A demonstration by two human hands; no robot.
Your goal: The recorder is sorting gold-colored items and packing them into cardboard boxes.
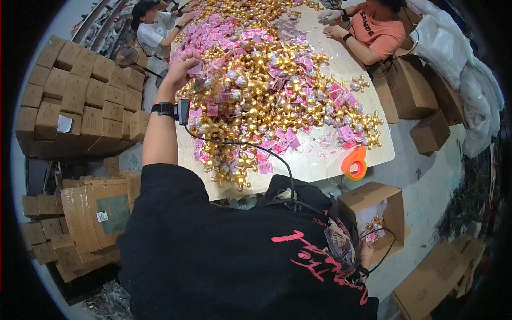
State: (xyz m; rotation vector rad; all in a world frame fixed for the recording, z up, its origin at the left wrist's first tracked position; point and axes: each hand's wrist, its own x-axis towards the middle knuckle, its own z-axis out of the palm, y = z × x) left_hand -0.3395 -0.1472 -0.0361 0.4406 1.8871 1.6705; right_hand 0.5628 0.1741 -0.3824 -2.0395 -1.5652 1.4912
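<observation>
A large heap of shiny gold bear-shaped figures [288, 101] with pink tags and clear round parts covers the table. My left hand [184, 66] reaches over the heap's left side, its fingers curled; what they hold, if anything, is too small to make out. Down at the right, my right hand [367, 253] is at the near side of an open cardboard box [397, 213]. Just past that hand, inside the box, lie several gold figures with pink tags [375, 228] on a pale lining. The right fingers are mostly hidden.
An orange tape dispenser [354, 164] lies at the table's near right edge [381, 152]. Stacked cartons [80, 101] rise at the left; a fan [126, 56] stands behind them. Two people sit by the table's far part. More boxes [410, 90] and plastic-wrapped bundles [445, 42] stand right.
</observation>
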